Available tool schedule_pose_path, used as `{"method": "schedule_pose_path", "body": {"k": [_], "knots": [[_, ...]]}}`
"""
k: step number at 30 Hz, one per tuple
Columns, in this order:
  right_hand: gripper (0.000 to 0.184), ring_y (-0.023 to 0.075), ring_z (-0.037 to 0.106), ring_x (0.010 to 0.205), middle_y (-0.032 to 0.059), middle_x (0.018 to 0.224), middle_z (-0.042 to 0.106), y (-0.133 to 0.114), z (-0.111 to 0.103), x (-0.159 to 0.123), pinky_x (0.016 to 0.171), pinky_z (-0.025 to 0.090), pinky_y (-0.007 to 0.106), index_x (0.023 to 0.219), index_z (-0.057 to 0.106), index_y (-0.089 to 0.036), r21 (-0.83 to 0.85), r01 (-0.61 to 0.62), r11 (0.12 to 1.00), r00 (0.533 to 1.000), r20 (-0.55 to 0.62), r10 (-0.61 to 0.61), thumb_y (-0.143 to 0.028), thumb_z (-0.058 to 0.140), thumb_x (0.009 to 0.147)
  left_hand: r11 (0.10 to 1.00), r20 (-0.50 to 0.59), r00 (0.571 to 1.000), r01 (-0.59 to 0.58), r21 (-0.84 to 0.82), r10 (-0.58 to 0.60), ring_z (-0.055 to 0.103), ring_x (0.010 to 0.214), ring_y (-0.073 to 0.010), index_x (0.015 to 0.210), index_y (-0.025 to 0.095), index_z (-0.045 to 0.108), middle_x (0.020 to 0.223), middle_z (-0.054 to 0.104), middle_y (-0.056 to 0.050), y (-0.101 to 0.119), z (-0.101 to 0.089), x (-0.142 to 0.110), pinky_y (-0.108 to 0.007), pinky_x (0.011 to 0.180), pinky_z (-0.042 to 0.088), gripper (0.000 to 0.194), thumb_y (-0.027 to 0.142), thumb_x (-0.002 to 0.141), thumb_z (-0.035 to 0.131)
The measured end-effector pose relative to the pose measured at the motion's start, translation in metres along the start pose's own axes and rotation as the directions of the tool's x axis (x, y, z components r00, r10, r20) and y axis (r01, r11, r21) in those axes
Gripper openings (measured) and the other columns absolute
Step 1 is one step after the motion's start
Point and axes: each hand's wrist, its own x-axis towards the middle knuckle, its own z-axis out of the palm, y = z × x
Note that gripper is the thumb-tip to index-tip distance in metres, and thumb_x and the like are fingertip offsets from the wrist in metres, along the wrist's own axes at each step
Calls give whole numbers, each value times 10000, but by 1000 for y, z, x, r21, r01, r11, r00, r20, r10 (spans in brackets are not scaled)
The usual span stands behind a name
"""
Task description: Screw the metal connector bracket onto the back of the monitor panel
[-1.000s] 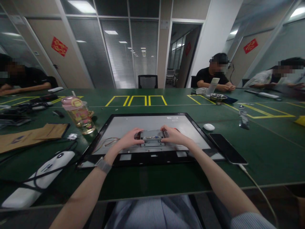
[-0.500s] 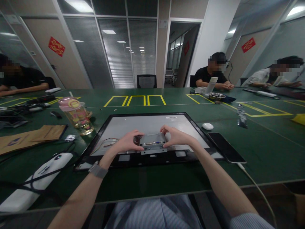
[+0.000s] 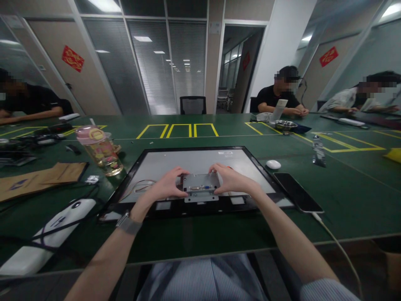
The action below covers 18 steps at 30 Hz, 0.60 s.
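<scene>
Seen at the center of the frame, a pair of bare hands grips a grey metal bracket [image 3: 200,180] by its two ends, the left hand [image 3: 171,184] and the right hand [image 3: 230,180] each pinching with the thumb near and the fingers on the far side. The part sits over the lower middle of a flat display panel [image 3: 244,167] laid on a green table [image 3: 188,240]; whether its underside touches the panel cannot be told from this angle.

Handling it well likely calls for an even squeeze at both ends, the bracket kept level, and any shift made with small, paired motions rather than a drag, since its metal edges could score the surface below. The thin wires [image 3: 139,183] at the left side of the panel are best kept from being trapped underneath.

The bracket looks like bent sheet metal, dull and boxy, with connectors, one of them blue, along its near face and a flange pierced by dark holes below. The panel is a broad rectangle, pale and smooth within a glossy black border, a white label [image 3: 225,153] near its top edge. Just beyond its right edge lie a slab-like dark phone [image 3: 297,192] and a rounded white case [image 3: 273,164]; at left leans a clear, pink-lidded bottle [image 3: 99,152], near creased brown paper [image 3: 34,182].
</scene>
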Motion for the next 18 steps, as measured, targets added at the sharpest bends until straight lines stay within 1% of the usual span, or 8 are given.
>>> {"method": "schedule_pose_path", "body": {"k": [3, 7, 12, 14, 16, 17, 18], "knots": [[563, 249, 560, 982, 66, 1083, 542, 2, 3, 2, 816, 443, 330, 1107, 499, -179, 4, -15, 1000, 1000, 15, 15, -234, 785, 625, 1000, 12, 1000, 21, 13, -21, 559, 1026, -231, 1169, 171, 583, 1111, 568, -62, 1, 0, 1, -353, 921, 455, 614, 335, 615, 792], [559, 249, 559, 997, 66, 1086, 547, 6, 8, 5, 824, 441, 328, 1103, 505, -178, 22, -21, 1000, 999, 26, 20, -215, 783, 619, 999, 43, 998, 46, 10, -46, 564, 1018, -230, 1175, 174, 590, 1111, 571, -61, 0, 1, 2, -344, 907, 459, 611, 378, 630, 775], [554, 250, 554, 1008, 67, 1092, 565, 11, 11, 7, 823, 446, 331, 1110, 514, -185, 53, -55, 997, 996, 67, 52, -243, 783, 629, 996, 83, 993, 82, -27, -80, 567, 1031, -232, 1221, 188, 578, 1135, 570, -62, -4, 4, 0, -365, 943, 444, 644, 410, 646, 767], [560, 253, 557, 1014, 69, 1101, 570, 13, 13, 7, 827, 449, 332, 1116, 519, -189, 45, -55, 997, 996, 66, 52, -254, 788, 629, 996, 78, 995, 64, -54, -60, 559, 1056, -233, 1235, 194, 568, 1167, 564, -71, -2, 4, -1, -378, 962, 438, 636, 379, 660, 768], [568, 262, 562, 1025, 76, 1110, 575, 15, 14, 7, 834, 453, 341, 1122, 526, -186, 38, -48, 998, 997, 67, 45, -265, 796, 629, 995, 52, 999, -1, -101, 7, 537, 1112, -230, 1231, 220, 566, 1232, 533, -74, 4, 5, -2, -378, 984, 431, 589, 298, 680, 759], [582, 267, 566, 1030, 82, 1121, 580, 16, 14, 7, 837, 457, 347, 1136, 526, -183, 44, -46, 998, 997, 70, 43, -275, 800, 632, 992, 33, 999, -33, -123, 37, 530, 1130, -226, 1187, 230, 593, 1250, 521, -68, 8, 5, -2, -379, 994, 426, 513, 265, 697, 744], [603, 269, 574, 1030, 88, 1132, 586, 17, 14, 7, 841, 461, 355, 1160, 522, -180, 59, -48, 997, 996, 74, 44, -290, 804, 638, 989, 49, 997, -60, -138, 67, 526, 1142, -224, 1117, 235, 630, 1258, 514, -59, 12, 6, -2, -380, 1004, 421, 422, 254, 709, 739]]}}
